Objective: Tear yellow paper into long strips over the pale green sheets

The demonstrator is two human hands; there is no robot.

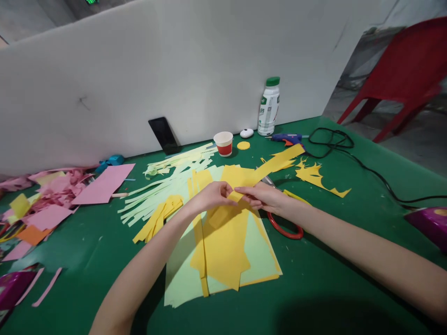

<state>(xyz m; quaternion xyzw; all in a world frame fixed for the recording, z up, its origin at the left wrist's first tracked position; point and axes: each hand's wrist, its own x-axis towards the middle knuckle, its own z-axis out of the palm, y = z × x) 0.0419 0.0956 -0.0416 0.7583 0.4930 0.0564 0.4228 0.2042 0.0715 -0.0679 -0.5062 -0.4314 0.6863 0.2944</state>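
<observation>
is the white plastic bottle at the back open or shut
Shut: a green cap sits on top of the white plastic bottle.

No wording can be read for certain. The bottle [268, 111] bears a label [269, 108] printed partly in green on white, with small characters too blurred to make out. Far to the left of the bottle and higher, above the white board [174, 70], a sign [91, 2] glows green, its lettering too small to read. Right of the bottle and nearer, a purple thing [428, 225] shows a yellowish mark, likewise unreadable.
</observation>
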